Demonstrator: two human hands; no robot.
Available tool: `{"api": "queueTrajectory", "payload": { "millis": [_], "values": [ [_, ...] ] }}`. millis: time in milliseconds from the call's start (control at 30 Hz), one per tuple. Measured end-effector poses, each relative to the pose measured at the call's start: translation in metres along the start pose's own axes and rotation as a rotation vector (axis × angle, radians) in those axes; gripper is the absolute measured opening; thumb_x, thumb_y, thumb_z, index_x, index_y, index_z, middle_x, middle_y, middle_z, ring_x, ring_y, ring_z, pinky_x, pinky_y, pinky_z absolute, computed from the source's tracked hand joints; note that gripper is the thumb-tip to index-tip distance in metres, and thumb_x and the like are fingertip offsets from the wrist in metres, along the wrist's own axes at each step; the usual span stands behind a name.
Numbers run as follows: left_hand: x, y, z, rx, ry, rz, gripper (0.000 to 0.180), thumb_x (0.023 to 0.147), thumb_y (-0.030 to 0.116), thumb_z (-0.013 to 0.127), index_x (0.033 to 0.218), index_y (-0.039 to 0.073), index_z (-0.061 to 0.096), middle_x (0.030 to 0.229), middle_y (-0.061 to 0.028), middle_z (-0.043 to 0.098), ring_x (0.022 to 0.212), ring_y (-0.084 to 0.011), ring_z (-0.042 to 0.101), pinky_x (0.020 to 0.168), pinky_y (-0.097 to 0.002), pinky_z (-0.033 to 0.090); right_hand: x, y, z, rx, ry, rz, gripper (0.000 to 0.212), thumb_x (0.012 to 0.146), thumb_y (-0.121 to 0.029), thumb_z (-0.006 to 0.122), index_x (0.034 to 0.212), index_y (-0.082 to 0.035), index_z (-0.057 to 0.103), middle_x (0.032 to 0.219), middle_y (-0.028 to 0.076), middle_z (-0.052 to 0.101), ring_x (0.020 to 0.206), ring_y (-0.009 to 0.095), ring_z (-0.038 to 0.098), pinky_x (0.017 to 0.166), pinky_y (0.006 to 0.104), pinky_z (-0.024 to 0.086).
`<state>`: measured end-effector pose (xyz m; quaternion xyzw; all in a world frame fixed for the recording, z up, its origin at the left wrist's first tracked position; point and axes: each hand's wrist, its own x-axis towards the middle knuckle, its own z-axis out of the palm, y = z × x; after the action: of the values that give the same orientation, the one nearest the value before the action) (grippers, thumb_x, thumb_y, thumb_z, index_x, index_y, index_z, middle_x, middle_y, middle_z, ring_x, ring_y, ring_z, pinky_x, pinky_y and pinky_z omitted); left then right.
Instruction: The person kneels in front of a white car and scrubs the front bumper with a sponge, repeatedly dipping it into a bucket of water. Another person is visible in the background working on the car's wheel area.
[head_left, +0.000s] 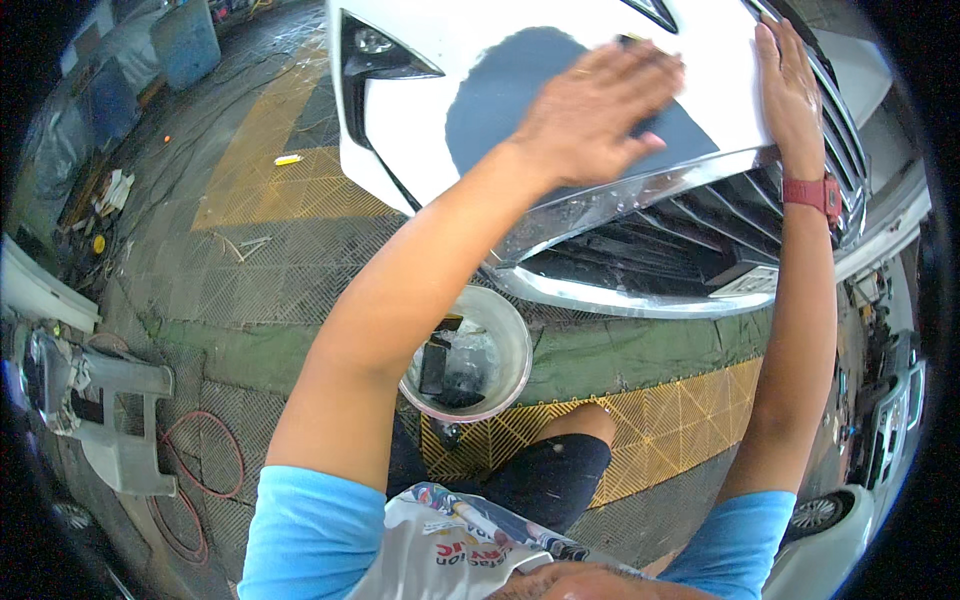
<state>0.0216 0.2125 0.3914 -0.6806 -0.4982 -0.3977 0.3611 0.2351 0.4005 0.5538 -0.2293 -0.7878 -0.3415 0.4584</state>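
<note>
A white car bumper with a dark grey patch stands in front of me. My left hand presses flat over the patch, its fingers together and slightly smeared by motion. Beneath it, mostly hidden, is a dark flat piece that looks like sandpaper; only small edges show by the fingers and thumb. My right hand, a red watch on its wrist, rests with fingers stretched out on the bumper's white surface beside the grille. I see nothing held in it.
Between my legs and the bumper stands a pale bucket with water and dark pieces inside. Yellow and grey grid tiles and a green strip cover the floor. A grey car part and red hose lie left; another car is right.
</note>
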Motion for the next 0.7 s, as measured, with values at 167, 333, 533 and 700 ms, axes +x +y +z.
{"api": "queueTrajectory", "payload": {
  "millis": [167,333,533,700],
  "values": [
    [-0.063,-0.036,-0.003,0.084,0.311,-0.439,0.072,0.111,0.039,0.048,0.172,0.008,0.025,0.179,-0.0171,0.022,0.166,-0.0381,0.016,0.134,-0.0537,0.013,0.011,-0.005,0.007,0.186,0.043,0.026,0.070,0.110,-0.064,0.040,0.154,-0.012,0.059,0.164,0.022,0.048,0.154,0.039,0.043,0.128,0.0474,0.033],
    [-0.166,0.037,0.023,-0.017,0.145,-0.590,0.074,0.113,0.038,0.040,0.171,-0.002,0.018,0.178,-0.0275,0.016,0.165,-0.0444,0.014,0.133,-0.0555,0.013,0.008,-0.011,0.000,0.119,0.024,0.057,0.073,0.109,-0.068,0.038,0.155,-0.014,0.058,0.165,0.021,0.047,0.154,0.038,0.043,0.128,0.0453,0.033],
    [-0.116,-0.001,0.006,-0.042,0.269,-0.727,0.071,0.114,0.038,0.035,0.171,-0.001,0.019,0.177,-0.0281,0.017,0.165,-0.0473,0.014,0.133,-0.0567,0.011,0.009,-0.012,0.011,0.162,0.057,0.088,0.076,0.109,-0.070,0.037,0.155,-0.013,0.059,0.165,0.022,0.047,0.154,0.039,0.042,0.128,0.0460,0.031],
    [-0.212,0.037,0.030,-0.063,0.205,-0.785,0.069,0.115,0.036,0.036,0.171,-0.001,0.017,0.177,-0.0287,0.016,0.164,-0.0487,0.014,0.133,-0.0570,0.010,0.011,-0.013,-0.004,0.140,0.041,0.077,0.078,0.108,-0.071,0.039,0.155,-0.011,0.058,0.164,0.022,0.049,0.154,0.040,0.042,0.128,0.0460,0.032]
  ]
}}
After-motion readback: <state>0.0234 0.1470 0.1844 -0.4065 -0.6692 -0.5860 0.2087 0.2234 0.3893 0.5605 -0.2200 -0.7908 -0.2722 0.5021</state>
